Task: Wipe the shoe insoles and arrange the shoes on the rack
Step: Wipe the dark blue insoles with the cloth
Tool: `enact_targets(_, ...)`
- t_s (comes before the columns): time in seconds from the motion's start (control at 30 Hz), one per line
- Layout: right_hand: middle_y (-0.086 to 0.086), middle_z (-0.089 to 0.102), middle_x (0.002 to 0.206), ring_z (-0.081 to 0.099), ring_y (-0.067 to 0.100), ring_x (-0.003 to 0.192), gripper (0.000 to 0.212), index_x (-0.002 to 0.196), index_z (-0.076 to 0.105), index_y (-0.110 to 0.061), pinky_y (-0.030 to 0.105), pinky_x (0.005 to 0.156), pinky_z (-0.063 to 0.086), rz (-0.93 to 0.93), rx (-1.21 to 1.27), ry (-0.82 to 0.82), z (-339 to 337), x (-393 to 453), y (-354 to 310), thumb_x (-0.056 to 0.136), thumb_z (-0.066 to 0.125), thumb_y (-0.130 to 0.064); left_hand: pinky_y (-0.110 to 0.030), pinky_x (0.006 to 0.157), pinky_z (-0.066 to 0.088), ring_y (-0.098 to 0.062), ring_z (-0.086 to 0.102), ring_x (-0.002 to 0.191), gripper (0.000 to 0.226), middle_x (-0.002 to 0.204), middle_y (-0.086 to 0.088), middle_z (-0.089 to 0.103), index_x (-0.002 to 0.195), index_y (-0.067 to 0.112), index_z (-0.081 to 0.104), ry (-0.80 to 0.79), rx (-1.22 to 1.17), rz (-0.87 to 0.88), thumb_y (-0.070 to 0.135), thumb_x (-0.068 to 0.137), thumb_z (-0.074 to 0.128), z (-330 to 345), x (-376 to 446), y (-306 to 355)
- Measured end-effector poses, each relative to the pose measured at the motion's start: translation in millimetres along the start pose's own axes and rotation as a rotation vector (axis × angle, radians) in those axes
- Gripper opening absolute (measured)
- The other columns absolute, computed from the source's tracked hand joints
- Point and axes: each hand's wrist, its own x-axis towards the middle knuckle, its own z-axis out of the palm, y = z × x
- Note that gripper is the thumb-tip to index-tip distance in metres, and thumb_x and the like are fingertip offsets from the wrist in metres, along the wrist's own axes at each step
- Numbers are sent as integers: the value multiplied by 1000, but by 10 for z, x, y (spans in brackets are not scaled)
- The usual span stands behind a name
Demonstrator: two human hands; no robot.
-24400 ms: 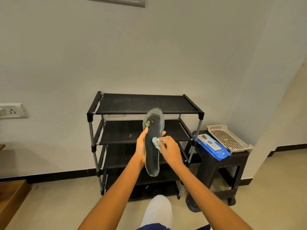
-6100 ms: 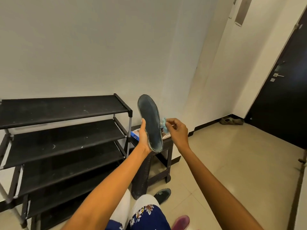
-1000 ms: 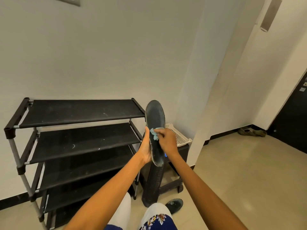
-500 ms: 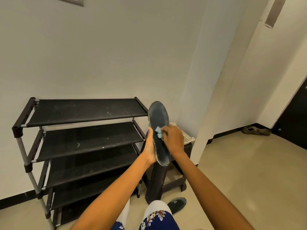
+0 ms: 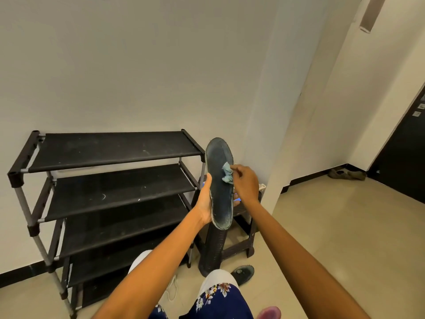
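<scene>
A dark insole (image 5: 219, 196) stands upright in front of me, toe end up. My left hand (image 5: 205, 201) grips its left edge near the middle, thumb on the front. With my right hand (image 5: 245, 183) I pinch a small crumpled light-blue wipe (image 5: 227, 175) and press it against the insole's upper right part. The black shoe rack (image 5: 110, 194) with several bare fabric shelves stands behind, to the left.
A dark wicker stool (image 5: 249, 229) stands right of the rack, mostly hidden behind the insole. A second dark insole (image 5: 242, 272) lies on the floor by my knees. A pink shoe tip (image 5: 269, 313) shows at the bottom edge. Shoes (image 5: 346, 174) sit by the dark door.
The wipe in my right hand has slid slightly up and toward the insole's right edge. My left hand keeps the insole upright in the same grip.
</scene>
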Motion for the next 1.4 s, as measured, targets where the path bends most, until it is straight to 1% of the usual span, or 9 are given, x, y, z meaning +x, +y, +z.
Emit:
enact_targets(0.13,7,63,109,53,22,99,27,115,66,-16,32,85,40,-254,-292,-109,110,-99,92,93,52,-21,-40,85,51,-28,62,106,70,115,-16,65,126,12,58,4,19,28,66,90,32,-4,19,57)
enact_targets(0.3,1,64,79,53,14,77,17,92,73,-17,30,74,40,-570,-257,-220,122,-514,210,83,60,-23,-35,85,52,-23,65,87,71,93,-12,68,105,6,66,70,-37,19,69,84,42,-132,83,101)
enact_targets(0.57,11,62,118,59,24,103,29,122,60,-13,22,77,44,54,92,97,-79,142,53,97,46,-13,-48,84,53,-35,69,93,66,106,-18,70,118,10,59,19,163,-133,66,90,36,-108,64,-3)
enact_targets(0.67,14,59,117,56,27,105,33,127,58,-13,22,79,39,18,-98,-31,-57,195,67,97,45,-10,-45,83,50,-29,70,85,67,94,-14,73,115,8,59,22,259,-118,63,93,27,-71,81,61)
enact_targets(0.8,7,55,101,54,21,93,34,126,59,-13,21,77,39,-210,-174,-138,130,-166,120,93,50,-11,-39,93,49,-28,60,106,67,119,-19,61,130,5,51,87,289,50,58,94,31,-62,160,80)
enact_targets(0.97,6,60,77,51,16,74,18,86,75,-13,31,66,43,-330,-91,-325,99,-400,245,82,57,-16,-25,65,58,-18,71,72,59,82,-9,73,109,4,61,98,148,92,53,97,31,-176,269,40)
enact_targets(1.13,8,66,109,59,15,95,25,112,68,-13,26,84,49,13,140,-29,50,-98,195,93,51,-10,-40,94,47,-27,58,102,72,109,-16,60,130,1,48,74,135,111,59,86,49,-12,140,-23)
enact_targets(1.27,13,62,112,57,23,101,30,121,63,-14,25,84,42,-126,-204,-217,136,-215,149,96,47,-13,-35,84,52,-26,63,96,65,101,-16,66,121,5,59,135,-21,69,59,93,37,5,156,-32)
enact_targets(1.4,14,63,101,57,22,95,25,109,69,-7,30,85,45,-226,-101,-216,143,-688,101,88,55,-6,-35,76,57,-26,68,85,74,91,-16,70,112,1,59,133,-67,50,67,89,34,-52,125,42)
